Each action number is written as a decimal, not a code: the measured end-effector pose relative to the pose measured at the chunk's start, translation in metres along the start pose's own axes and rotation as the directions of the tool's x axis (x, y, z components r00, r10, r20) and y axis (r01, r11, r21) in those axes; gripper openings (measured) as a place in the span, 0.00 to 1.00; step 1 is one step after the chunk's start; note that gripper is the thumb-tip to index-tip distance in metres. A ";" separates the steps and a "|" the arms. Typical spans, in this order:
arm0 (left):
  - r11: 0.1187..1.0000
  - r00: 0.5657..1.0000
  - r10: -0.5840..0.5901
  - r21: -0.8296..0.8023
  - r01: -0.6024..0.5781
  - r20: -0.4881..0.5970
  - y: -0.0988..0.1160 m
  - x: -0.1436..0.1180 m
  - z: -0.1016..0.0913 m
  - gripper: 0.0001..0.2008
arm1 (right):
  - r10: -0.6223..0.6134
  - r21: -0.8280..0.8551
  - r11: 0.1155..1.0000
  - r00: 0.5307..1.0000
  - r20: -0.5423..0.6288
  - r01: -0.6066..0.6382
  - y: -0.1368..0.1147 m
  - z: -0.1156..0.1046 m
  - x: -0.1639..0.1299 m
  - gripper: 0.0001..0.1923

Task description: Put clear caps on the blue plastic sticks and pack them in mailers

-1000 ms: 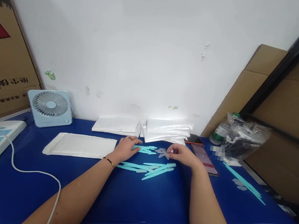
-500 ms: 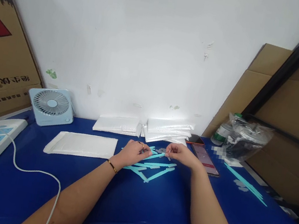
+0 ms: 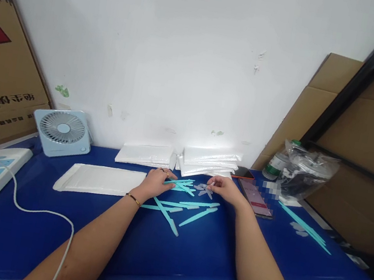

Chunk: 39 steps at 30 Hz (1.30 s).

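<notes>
Four loose teal sticks (image 3: 175, 207) lie nearest on the blue table (image 3: 167, 256): two run left-right, one slants toward the near right, one rises to the right. Beyond them, the left hand (image 3: 154, 183) rests palm-down, fingers together, on a small bundle (image 3: 181, 185) of sticks lying left-right. The right hand (image 3: 225, 188) pinches a grey piece (image 3: 204, 191). Two stacks of white pouches (image 3: 205, 161) lie against the wall.
</notes>
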<state>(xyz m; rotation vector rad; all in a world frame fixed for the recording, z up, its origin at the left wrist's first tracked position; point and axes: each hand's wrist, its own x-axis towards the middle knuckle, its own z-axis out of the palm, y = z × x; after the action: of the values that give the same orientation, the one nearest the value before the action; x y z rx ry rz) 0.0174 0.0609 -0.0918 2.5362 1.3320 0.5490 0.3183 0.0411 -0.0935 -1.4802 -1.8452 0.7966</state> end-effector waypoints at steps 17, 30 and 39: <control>0.981 0.987 0.106 -0.148 -0.124 -0.123 0.025 -0.005 -0.005 0.21 | 0.042 0.000 0.999 0.953 0.301 -0.044 -0.017 -0.009 -0.016 0.11; 0.981 0.998 0.054 -0.187 -0.049 0.020 0.014 -0.001 -0.001 0.17 | -0.089 -0.066 0.992 0.978 0.190 0.103 -0.017 0.015 -0.001 0.06; 0.990 0.996 -0.048 -0.138 0.037 -0.078 -0.016 -0.003 -0.011 0.17 | -0.052 -0.229 0.972 0.999 -0.014 0.047 -0.009 0.006 -0.004 0.09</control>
<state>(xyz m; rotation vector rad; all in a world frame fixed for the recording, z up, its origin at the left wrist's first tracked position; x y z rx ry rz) -0.0008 0.0675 -0.0885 2.3935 1.3234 0.7159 0.3090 0.0349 -0.0902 -1.5688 -2.0050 0.5577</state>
